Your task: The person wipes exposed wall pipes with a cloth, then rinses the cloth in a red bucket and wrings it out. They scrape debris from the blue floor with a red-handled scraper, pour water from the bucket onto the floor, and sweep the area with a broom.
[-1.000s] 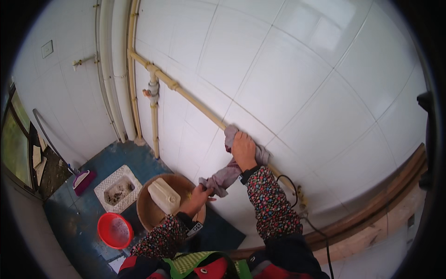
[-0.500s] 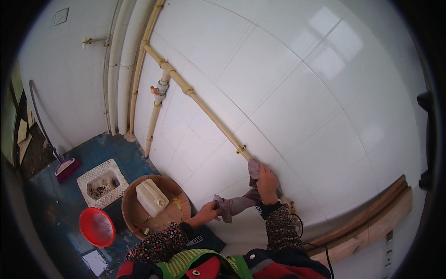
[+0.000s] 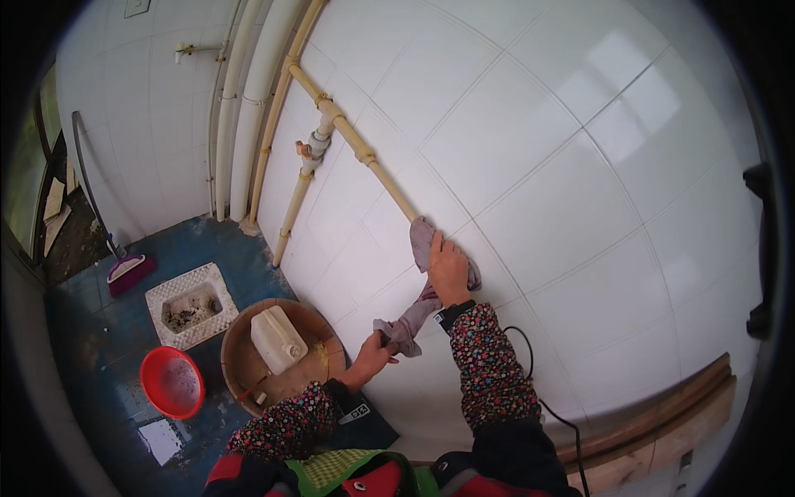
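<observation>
A greyish-purple cloth (image 3: pixel 421 308) stretches between my two hands. Its upper part wraps over a yellowish pipe (image 3: pixel 391 185) that slants along the white tiled wall. My right hand (image 3: pixel 449 272) presses that part onto the pipe, fingers bent around it, and hides the pipe beneath. Lower and to the left, my left hand (image 3: pixel 372 361) grips the other end of the cloth, off the wall. Farther up the pipe, a branch with a valve (image 3: pixel 313 151) runs down to the floor.
Below left stands a round brown tub (image 3: pixel 334 365) with a whitish plastic jug (image 3: pixel 277 340) inside. Beside it are a red basin (image 3: pixel 146 383) and a white squat toilet (image 3: pixel 157 308). A purple broom (image 3: pixel 131 276) leans at the far left. Wooden boards (image 3: pixel 662 422) and a black cable (image 3: pixel 571 427) lie right.
My right hand has slid up along the pipe with the cloth, covering the yellow clamp seen before. The left hand has risen slightly, still holding its end. The view has shifted a little.
</observation>
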A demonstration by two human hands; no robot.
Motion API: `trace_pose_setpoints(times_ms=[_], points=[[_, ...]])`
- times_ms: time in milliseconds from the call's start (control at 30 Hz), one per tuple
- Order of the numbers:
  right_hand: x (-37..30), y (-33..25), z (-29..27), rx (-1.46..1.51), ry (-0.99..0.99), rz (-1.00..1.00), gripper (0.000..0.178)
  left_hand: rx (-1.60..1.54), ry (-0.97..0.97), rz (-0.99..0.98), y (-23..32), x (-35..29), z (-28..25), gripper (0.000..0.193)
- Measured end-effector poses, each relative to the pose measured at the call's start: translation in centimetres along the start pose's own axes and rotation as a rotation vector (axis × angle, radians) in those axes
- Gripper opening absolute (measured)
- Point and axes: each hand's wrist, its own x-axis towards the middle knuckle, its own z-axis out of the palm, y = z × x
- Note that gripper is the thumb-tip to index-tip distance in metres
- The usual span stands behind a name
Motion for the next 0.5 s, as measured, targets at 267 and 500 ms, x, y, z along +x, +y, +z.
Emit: trace_pose_setpoints(times_ms=[267, 500], points=[[-3.5, 1.4, -3.4, -0.081, 0.070, -0.223, 0.046, 0.031, -0.054, 0.107, -0.9, -0.8, -0.5, 0.037], [-6.8, 1.5, -5.9, 0.002, -0.052, -0.449, 0.043, 0.065, -0.081, 0.140, -1.9, -2.0, 0.0, 0.031]])
